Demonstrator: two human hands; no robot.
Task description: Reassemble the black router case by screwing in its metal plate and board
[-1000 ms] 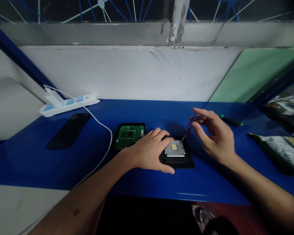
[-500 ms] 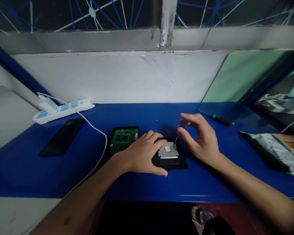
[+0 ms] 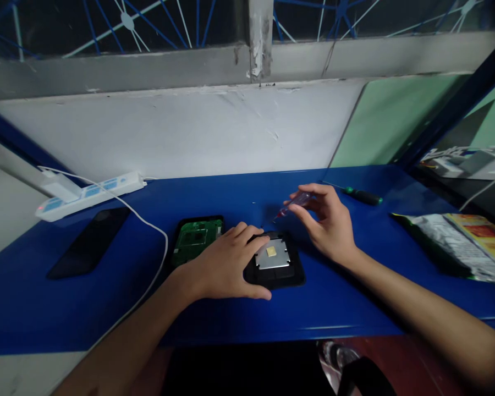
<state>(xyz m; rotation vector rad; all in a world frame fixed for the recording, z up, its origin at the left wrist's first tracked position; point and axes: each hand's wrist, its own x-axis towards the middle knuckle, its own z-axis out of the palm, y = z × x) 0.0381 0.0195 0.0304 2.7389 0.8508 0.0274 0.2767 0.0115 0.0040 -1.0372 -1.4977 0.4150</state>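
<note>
A black plastic cover [image 3: 297, 275] lies on the blue table, with a silver metal plate [image 3: 278, 258] on it bearing a small pale yellow square pad [image 3: 271, 251]. Across the cover's left side rests my left hand [image 3: 226, 264], its fingers and thumb spread apart. Beyond the cover, my right hand [image 3: 328, 225] grips a small screwdriver [image 3: 296, 202] by its clear purplish handle. The screwdriver slants down to the left, its tip off the plate, near a tiny dark piece on the table. A green circuit board [image 3: 197, 236] in a black housing lies left, partly behind my left hand.
A white power strip [image 3: 107, 187] with a plugged-in charger and white cable stands at the back left, near a black phone [image 3: 88, 242]. To the right lie a green-and-black screwdriver [image 3: 361, 195] and a shiny packet [image 3: 445, 242]. A white wall closes the back.
The screwdriver tip has lifted off the plate's upper right corner, moved left past the cover's far edge and tilted flatter. My left hand stays on the cover. The view has shifted slightly.
</note>
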